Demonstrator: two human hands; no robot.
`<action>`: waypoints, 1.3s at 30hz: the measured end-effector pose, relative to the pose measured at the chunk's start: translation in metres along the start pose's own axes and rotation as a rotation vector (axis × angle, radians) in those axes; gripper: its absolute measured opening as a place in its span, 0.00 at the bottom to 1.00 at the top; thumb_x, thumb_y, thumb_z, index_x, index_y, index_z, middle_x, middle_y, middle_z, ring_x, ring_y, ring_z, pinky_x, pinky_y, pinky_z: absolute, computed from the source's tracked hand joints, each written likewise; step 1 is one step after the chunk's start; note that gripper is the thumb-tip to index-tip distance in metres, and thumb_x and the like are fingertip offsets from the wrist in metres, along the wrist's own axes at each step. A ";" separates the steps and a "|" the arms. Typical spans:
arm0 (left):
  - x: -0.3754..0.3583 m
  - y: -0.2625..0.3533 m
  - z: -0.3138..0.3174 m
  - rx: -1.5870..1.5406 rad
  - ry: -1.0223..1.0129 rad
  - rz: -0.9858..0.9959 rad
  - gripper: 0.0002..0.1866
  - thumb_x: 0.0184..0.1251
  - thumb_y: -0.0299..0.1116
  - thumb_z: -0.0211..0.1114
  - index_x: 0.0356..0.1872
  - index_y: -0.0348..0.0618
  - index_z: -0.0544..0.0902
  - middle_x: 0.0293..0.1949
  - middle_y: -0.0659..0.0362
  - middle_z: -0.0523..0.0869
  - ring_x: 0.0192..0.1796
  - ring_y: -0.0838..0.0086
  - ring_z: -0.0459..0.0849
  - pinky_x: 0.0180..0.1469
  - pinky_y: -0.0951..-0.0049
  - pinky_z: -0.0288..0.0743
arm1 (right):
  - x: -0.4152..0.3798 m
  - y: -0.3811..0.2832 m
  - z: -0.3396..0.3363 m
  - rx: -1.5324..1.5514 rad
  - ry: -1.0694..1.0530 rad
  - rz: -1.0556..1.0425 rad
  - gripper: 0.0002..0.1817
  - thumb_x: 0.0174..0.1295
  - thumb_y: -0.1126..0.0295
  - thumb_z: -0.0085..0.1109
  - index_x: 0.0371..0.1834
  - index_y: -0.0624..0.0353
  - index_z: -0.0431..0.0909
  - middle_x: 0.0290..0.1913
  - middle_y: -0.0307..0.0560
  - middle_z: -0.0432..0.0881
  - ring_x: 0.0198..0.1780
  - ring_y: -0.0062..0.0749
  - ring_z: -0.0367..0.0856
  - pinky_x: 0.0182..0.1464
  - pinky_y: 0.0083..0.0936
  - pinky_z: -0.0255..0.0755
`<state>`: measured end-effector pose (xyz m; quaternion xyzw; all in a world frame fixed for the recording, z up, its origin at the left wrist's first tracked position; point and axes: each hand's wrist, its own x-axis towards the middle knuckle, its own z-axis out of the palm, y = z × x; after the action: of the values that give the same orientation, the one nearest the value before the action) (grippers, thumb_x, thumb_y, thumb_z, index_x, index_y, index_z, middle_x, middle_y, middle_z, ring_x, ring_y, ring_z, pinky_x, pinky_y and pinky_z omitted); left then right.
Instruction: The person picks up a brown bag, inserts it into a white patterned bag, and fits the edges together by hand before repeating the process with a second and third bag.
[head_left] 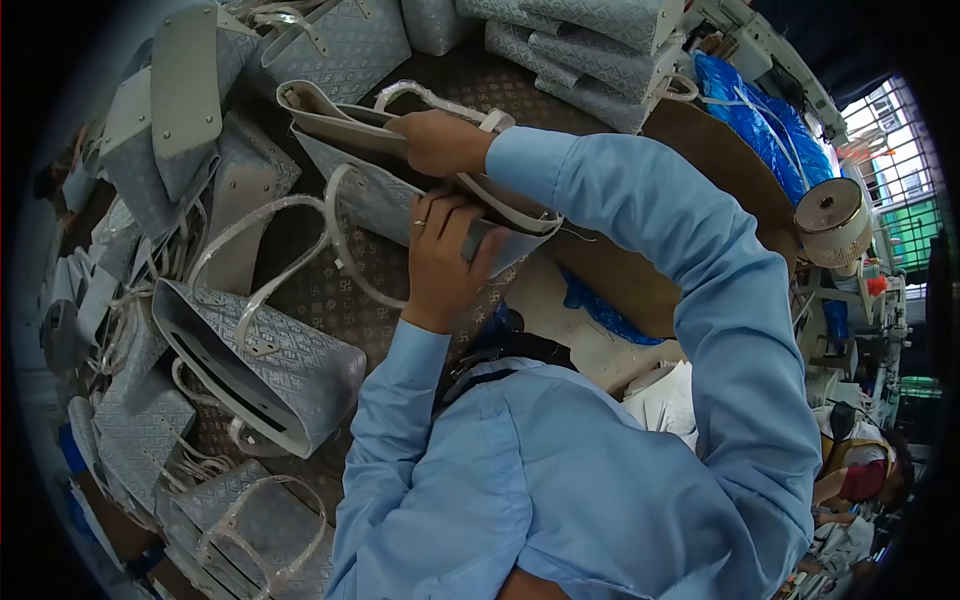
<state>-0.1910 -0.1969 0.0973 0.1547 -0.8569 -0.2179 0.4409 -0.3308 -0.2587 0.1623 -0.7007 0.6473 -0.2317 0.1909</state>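
A silver-grey patterned handbag (375, 200) with pale handles is tilted in front of me, its mouth open. My left hand (443, 255) grips the near wall, with the fingers bent at the top edge and the thumb apart on the outside. Reaching over from the right, my right hand (440, 143) is closed at the bag's beige inner panel (350, 133); its fingertips are partly hidden inside. One handle (335, 235) hangs down over the near side. To the left, another handbag (265, 365) of the same kind lies open.
Several similar bags crowd the left side, and a stack of them (590, 50) rises at the back. Brown patterned material (330, 285) covers the work surface. Blue plastic (765, 125) and a thread cone (830, 215) are at the right. Another person (860, 465) is at the far right.
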 end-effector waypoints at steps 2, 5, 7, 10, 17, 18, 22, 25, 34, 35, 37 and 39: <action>0.001 0.001 -0.001 -0.001 0.004 -0.015 0.16 0.60 0.41 0.68 0.40 0.39 0.79 0.44 0.51 0.78 0.55 0.51 0.74 0.65 0.48 0.57 | 0.003 0.000 -0.004 -0.003 -0.017 0.030 0.17 0.51 0.76 0.50 0.45 0.64 0.79 0.40 0.64 0.82 0.46 0.58 0.81 0.51 0.43 0.74; 0.003 0.000 0.001 -0.015 0.005 -0.017 0.16 0.59 0.40 0.69 0.39 0.39 0.79 0.43 0.51 0.78 0.55 0.51 0.74 0.64 0.49 0.58 | 0.006 0.006 -0.002 -0.015 -0.041 0.019 0.18 0.50 0.76 0.50 0.45 0.65 0.79 0.41 0.64 0.83 0.46 0.57 0.81 0.50 0.43 0.74; 0.002 0.002 0.000 -0.017 0.004 -0.016 0.16 0.59 0.40 0.69 0.38 0.39 0.79 0.43 0.51 0.78 0.55 0.51 0.74 0.63 0.49 0.59 | 0.008 0.007 0.000 -0.075 -0.042 -0.071 0.19 0.57 0.74 0.49 0.52 0.65 0.76 0.43 0.66 0.81 0.47 0.58 0.81 0.51 0.45 0.72; -0.002 0.007 0.000 0.018 0.011 -0.025 0.14 0.60 0.39 0.69 0.37 0.39 0.78 0.42 0.51 0.78 0.54 0.52 0.74 0.62 0.50 0.60 | 0.010 0.005 0.010 -0.075 -0.098 -0.072 0.21 0.54 0.77 0.48 0.52 0.67 0.76 0.45 0.66 0.81 0.47 0.58 0.81 0.51 0.44 0.73; -0.010 0.048 0.014 0.356 0.126 -0.125 0.19 0.58 0.39 0.70 0.47 0.39 0.80 0.48 0.52 0.78 0.61 0.54 0.72 0.66 0.48 0.57 | 0.014 0.011 0.004 -0.166 -0.299 -0.264 0.18 0.51 0.78 0.49 0.47 0.68 0.78 0.45 0.66 0.81 0.48 0.58 0.81 0.50 0.43 0.74; -0.008 0.056 0.019 0.378 0.164 -0.142 0.22 0.58 0.41 0.70 0.49 0.40 0.80 0.50 0.53 0.78 0.62 0.54 0.71 0.67 0.48 0.56 | 0.013 0.011 0.003 -0.154 -0.306 -0.294 0.18 0.51 0.78 0.49 0.47 0.68 0.78 0.45 0.66 0.81 0.48 0.58 0.81 0.50 0.43 0.74; 0.003 0.085 0.043 0.503 0.076 -0.132 0.24 0.55 0.44 0.72 0.50 0.40 0.80 0.52 0.53 0.77 0.61 0.54 0.72 0.66 0.48 0.58 | 0.010 0.011 0.003 -0.209 -0.351 -0.426 0.15 0.52 0.77 0.51 0.43 0.69 0.78 0.41 0.67 0.82 0.45 0.59 0.82 0.47 0.42 0.75; 0.005 0.089 0.069 0.546 0.078 -0.119 0.25 0.52 0.44 0.74 0.48 0.41 0.81 0.52 0.54 0.77 0.60 0.55 0.72 0.64 0.50 0.63 | 0.017 0.017 -0.002 -0.290 -0.414 -0.608 0.11 0.54 0.76 0.52 0.36 0.70 0.80 0.37 0.65 0.83 0.39 0.57 0.84 0.42 0.40 0.77; 0.004 0.096 0.084 0.759 0.010 -0.143 0.20 0.50 0.39 0.74 0.44 0.42 0.82 0.46 0.56 0.81 0.57 0.61 0.75 0.62 0.52 0.66 | 0.017 0.009 -0.001 -0.994 -0.391 -0.936 0.13 0.56 0.66 0.59 0.40 0.58 0.87 0.41 0.50 0.87 0.45 0.50 0.85 0.50 0.46 0.76; 0.005 0.096 0.086 0.751 0.022 -0.154 0.20 0.51 0.39 0.73 0.44 0.41 0.82 0.46 0.56 0.81 0.56 0.60 0.76 0.62 0.52 0.66 | 0.026 0.012 0.020 -0.995 -0.386 -0.938 0.13 0.56 0.66 0.59 0.40 0.58 0.87 0.41 0.50 0.87 0.45 0.50 0.85 0.50 0.46 0.76; 0.011 0.097 0.090 0.744 0.037 -0.170 0.19 0.52 0.39 0.73 0.43 0.41 0.81 0.45 0.56 0.81 0.55 0.60 0.76 0.62 0.52 0.65 | 0.045 0.024 0.064 -0.774 -0.224 -0.599 0.14 0.58 0.64 0.60 0.42 0.57 0.87 0.42 0.49 0.87 0.46 0.51 0.84 0.53 0.48 0.74; 0.021 0.102 0.090 0.716 0.026 -0.226 0.18 0.53 0.38 0.73 0.42 0.40 0.81 0.43 0.56 0.81 0.53 0.60 0.77 0.62 0.51 0.65 | 0.028 0.015 0.021 -0.820 -0.256 -0.693 0.14 0.58 0.64 0.60 0.42 0.58 0.87 0.42 0.50 0.87 0.46 0.50 0.84 0.52 0.47 0.74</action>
<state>-0.2838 -0.0978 0.1172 0.3952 -0.8507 0.0504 0.3428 -0.3296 -0.2890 0.1389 -0.9122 0.3878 0.0770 -0.1077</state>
